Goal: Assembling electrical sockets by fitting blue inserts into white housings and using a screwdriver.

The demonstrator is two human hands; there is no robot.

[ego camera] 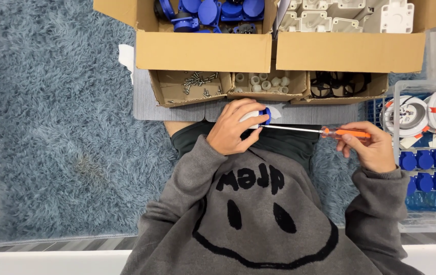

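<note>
My left hand is wrapped around a small white and blue plastic part, held over my lap. My right hand grips a screwdriver with a clear and orange handle. Its thin metal shaft runs left and the tip touches the blue end of the part. Both hands are in front of a grey board that lies on the rug.
Three small cardboard trays hold screws, white rings and black rings. Behind them a large cardboard box holds blue parts and white housings. A clear bin at right holds assembled white and blue pieces. A blue shaggy rug lies left.
</note>
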